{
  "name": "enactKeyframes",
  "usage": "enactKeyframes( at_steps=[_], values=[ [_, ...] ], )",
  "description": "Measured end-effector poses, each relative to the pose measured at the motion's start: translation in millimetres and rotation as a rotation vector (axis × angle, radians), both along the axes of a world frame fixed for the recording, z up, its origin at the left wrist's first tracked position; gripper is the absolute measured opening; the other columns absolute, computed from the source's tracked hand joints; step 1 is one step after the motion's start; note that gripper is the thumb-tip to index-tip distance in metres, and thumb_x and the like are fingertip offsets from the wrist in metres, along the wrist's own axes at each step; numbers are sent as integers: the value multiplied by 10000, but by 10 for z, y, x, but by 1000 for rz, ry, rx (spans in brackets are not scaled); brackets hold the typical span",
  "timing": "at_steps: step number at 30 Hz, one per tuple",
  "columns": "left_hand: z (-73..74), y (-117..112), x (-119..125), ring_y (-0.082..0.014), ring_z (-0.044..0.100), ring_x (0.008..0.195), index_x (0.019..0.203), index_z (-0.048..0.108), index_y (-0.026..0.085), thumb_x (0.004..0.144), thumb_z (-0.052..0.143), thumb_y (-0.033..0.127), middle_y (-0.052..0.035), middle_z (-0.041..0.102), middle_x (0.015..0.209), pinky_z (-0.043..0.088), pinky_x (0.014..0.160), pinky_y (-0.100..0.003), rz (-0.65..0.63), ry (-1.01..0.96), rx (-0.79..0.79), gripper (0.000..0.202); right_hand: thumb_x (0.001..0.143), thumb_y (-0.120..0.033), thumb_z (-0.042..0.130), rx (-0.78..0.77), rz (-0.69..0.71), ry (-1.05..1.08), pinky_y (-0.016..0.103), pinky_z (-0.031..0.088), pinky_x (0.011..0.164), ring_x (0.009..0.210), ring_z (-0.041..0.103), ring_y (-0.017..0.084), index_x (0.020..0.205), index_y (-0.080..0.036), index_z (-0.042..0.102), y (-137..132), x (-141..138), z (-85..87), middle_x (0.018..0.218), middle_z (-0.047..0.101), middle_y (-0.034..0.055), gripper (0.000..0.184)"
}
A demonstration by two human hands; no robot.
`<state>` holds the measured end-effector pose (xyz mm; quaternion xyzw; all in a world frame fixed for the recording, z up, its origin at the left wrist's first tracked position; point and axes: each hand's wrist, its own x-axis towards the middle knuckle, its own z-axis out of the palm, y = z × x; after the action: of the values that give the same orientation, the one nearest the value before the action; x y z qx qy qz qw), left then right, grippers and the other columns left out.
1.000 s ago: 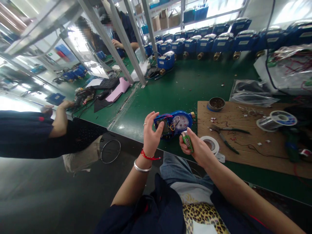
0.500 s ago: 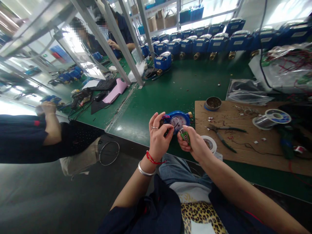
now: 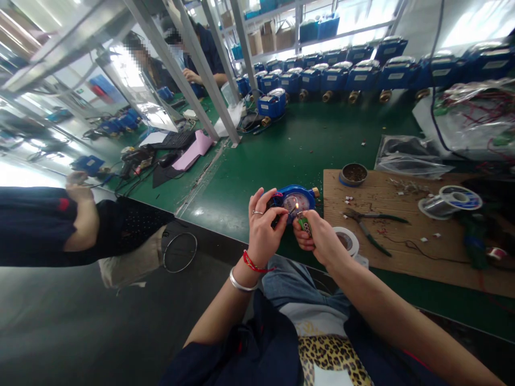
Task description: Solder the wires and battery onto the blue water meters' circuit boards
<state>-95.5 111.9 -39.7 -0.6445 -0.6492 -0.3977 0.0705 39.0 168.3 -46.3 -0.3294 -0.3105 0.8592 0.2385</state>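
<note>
A green lighter [image 3: 304,224] is gripped in my right hand [image 3: 316,236], thumb at its top, with a small flame [image 3: 297,206] burning there. My left hand [image 3: 263,228] pinches a thin dark wire [image 3: 292,210] between thumb and forefinger, its other fingers raised. The wire's free end lies close to the flame; whether they touch I cannot tell. Just beyond both hands sits a round blue water meter [image 3: 300,190] with a clear dial and a brass fitting [image 3: 315,192] on its right. My fingers hide the meter's near and left parts.
To the right, a cardboard sheet [image 3: 338,185] carries pliers [image 3: 368,225], a solder spool [image 3: 449,202] and a round tin [image 3: 353,175]. A white tape roll [image 3: 346,239] lies by my right wrist. Blue meters [image 3: 333,78] line the back. A co-worker's arm [image 3: 80,214] is at left.
A flame now burns at the lighter's top where none showed before. Both hands keep nearly the same place over the meter. The whole view has shifted slightly.
</note>
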Motion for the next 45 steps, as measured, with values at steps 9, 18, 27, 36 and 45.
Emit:
enactKeyframes(
  at_steps=[9, 18, 27, 36, 45],
  values=[
    [-13, -2, -6, -250, 302, 1410, 891, 668, 209, 879, 599, 192, -54, 519, 1384, 318, 1150, -513, -6, -12, 5, 72, 811, -363, 403, 58, 2, -39, 162, 141, 333, 327, 219, 30, 628, -172, 471, -18, -11, -19, 441, 331, -71, 273],
    [-9, -4, -8, -256, 296, 1412, 905, 669, 212, 880, 592, 185, -54, 515, 1387, 320, 1142, -524, -6, -6, -15, 85, 830, -378, 399, 74, -16, -93, 169, 156, 340, 327, 249, 36, 656, -171, 478, -31, -3, -10, 447, 341, -69, 282],
    [-15, 4, -12, -244, 304, 1406, 892, 666, 212, 877, 599, 185, -55, 522, 1379, 308, 1155, -509, -12, -10, -12, 74, 829, -417, 424, 104, -20, -109, 171, 155, 350, 342, 257, 37, 675, -173, 483, -27, -4, -5, 465, 355, -65, 295],
    [3, -10, -15, -246, 296, 1414, 894, 662, 210, 880, 595, 188, -52, 516, 1387, 311, 1152, -515, -8, -1, -21, 73, 837, -417, 421, 113, -20, -117, 173, 176, 354, 353, 259, 42, 686, -173, 483, -1, 21, 11, 469, 362, -62, 293],
    [-2, -6, -10, -253, 298, 1413, 902, 666, 215, 879, 595, 195, -55, 515, 1389, 302, 1154, -533, -9, -9, -27, 77, 835, -424, 430, 115, -7, -126, 177, 173, 356, 354, 267, 44, 684, -174, 486, -11, 26, -7, 474, 363, -61, 297]
  ],
)
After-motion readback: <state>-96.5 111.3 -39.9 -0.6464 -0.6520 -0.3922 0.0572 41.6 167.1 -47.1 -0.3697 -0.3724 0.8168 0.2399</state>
